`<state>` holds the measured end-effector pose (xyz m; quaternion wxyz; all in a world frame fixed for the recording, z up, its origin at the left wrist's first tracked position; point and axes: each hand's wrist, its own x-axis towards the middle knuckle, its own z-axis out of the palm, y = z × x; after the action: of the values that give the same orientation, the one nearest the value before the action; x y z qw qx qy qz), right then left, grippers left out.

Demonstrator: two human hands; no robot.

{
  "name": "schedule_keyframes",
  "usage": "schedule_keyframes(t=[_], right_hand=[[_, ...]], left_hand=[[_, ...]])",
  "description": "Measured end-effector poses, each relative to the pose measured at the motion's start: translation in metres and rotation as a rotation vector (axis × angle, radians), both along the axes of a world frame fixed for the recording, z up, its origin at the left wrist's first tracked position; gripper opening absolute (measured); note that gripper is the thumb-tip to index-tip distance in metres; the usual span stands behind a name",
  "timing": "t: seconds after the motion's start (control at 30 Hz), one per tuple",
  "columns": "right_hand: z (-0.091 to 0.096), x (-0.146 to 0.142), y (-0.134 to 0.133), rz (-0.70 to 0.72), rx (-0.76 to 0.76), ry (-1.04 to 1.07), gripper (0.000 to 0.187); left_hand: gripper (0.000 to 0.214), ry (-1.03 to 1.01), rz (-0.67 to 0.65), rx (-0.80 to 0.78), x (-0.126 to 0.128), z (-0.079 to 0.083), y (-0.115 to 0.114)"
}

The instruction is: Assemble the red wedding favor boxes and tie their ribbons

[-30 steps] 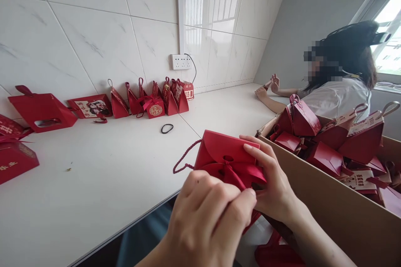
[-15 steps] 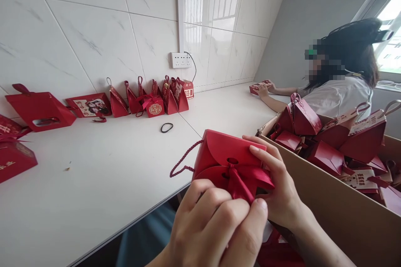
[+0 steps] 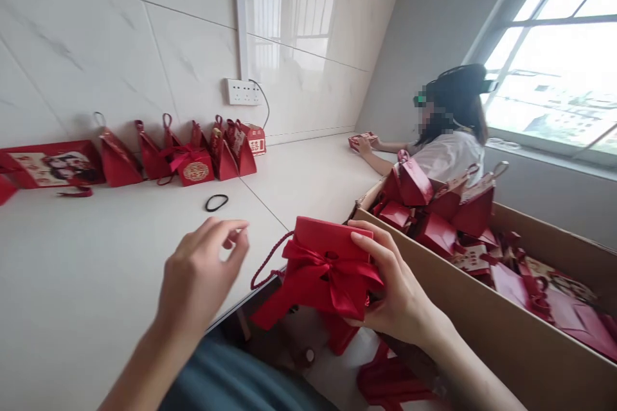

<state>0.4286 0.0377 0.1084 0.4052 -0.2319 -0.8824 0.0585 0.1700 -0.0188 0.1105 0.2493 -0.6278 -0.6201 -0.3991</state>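
A red gift box [image 3: 308,231] with a satin ribbon bow [image 3: 330,264] across its front is held above the table's front edge. My right hand [image 3: 390,276] grips it from the right side, fingers over the top corner and thumb underneath. A twisted dark red cord handle [image 3: 270,260] loops out from its left side. My left hand [image 3: 202,273] hovers over the table, left of the box and apart from it. Its fingers are loosely bent, with a gap to the thumb and nothing between them.
A cardboard carton [image 3: 482,308] full of red gift boxes stands at the right. Several red boxes [image 3: 195,170] line the wall. A black elastic band [image 3: 216,203] lies on the white table [image 3: 96,282]. A co-worker [image 3: 450,141] handles a box [image 3: 362,141] farther back.
My left hand has let go of the ribbon and moved left, away from the box. The bow is now fully visible. My view has turned right.
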Motion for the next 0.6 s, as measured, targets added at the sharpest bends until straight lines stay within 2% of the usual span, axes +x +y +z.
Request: schedule_keyframes(t=[0.1, 0.23, 0.3, 0.37, 0.43, 0.6], right_hand=[[-0.003, 0.026, 0.014, -0.094, -0.277, 0.198, 0.089], [0.005, 0.053, 0.034, -0.049, -0.899, 0.682, 0.051], [0.012, 0.059, 0.038, -0.022, -1.124, 0.842, 0.045], [0.018, 0.062, 0.038, 0.001, -1.224, 0.949, 0.042], [0.022, 0.062, 0.036, 0.023, -1.247, 1.023, 0.04], [0.023, 0.06, 0.031, 0.003, -1.292, 1.118, 0.038]], left_hand=[[0.02, -0.034, -0.028, -0.267, -0.016, -0.027, 0.028], [0.029, 0.047, -0.23, -0.436, -0.012, -0.069, 0.049], [0.037, 0.09, -0.262, -0.486, -0.008, -0.089, 0.056], [0.043, 0.108, -0.26, -0.545, -0.006, -0.105, 0.06], [0.045, 0.111, -0.262, -0.585, -0.006, -0.114, 0.062], [0.046, 0.137, -0.258, -0.577, -0.009, -0.122, 0.062]])
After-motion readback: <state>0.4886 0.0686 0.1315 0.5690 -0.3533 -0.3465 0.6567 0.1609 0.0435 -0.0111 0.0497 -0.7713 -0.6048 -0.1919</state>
